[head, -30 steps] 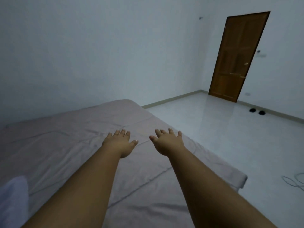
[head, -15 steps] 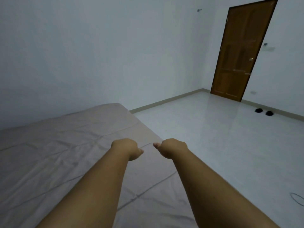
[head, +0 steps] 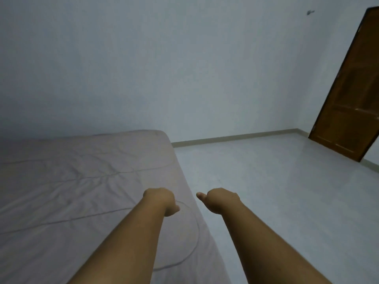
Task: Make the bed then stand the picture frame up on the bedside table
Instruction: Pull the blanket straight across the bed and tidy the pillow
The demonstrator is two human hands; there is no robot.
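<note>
The bed (head: 71, 181) fills the left half of the view, covered by a smooth grey-mauve quilted blanket with faint creases. Both my arms reach straight forward. My left hand (head: 162, 200) hovers over the blanket close to the bed's right edge, fingers curled under and out of sight. My right hand (head: 220, 199) is past that edge, above the floor, also curled, with the thumb pointing left. I see nothing held in either hand. Neither the picture frame nor the bedside table is in view.
Pale tiled floor (head: 276, 191) stretches to the right of the bed. A brown wooden door (head: 352, 95) stands at the far right. A plain wall with a baseboard (head: 235, 138) runs behind the bed, and a small hook (head: 310, 12) sits high on it.
Both hands went from flat with spread fingers on the blanket to curled fists. They shifted toward the bed's right edge, and the right hand is now over the floor.
</note>
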